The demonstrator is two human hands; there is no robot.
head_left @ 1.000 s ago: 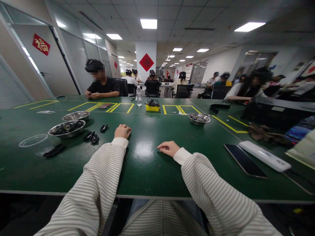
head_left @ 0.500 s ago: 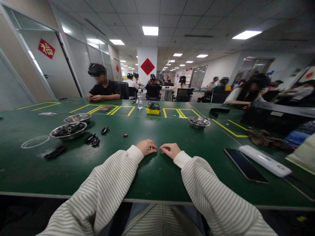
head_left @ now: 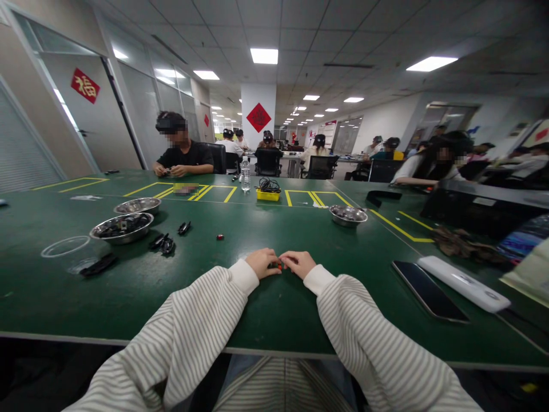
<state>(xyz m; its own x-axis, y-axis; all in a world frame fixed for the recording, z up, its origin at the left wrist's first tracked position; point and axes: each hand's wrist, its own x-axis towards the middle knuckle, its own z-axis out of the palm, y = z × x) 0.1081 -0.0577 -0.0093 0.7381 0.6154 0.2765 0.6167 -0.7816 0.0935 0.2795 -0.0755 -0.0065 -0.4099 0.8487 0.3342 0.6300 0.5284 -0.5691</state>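
My left hand and my right hand meet on the green table, fingers curled together around a tiny dark and red part. Both arms wear striped sleeves. Another small red part lies on the table just beyond my left hand. Loose black pieces lie further left, near a steel bowl filled with dark parts.
A second steel bowl and a clear plastic lid sit at left. A third bowl stands far right of centre. A phone and white case lie right. A water bottle and yellow tray stand behind. People sit across.
My left hand drew back from further out on the table and joined my right hand; both now pinch the small part between them.
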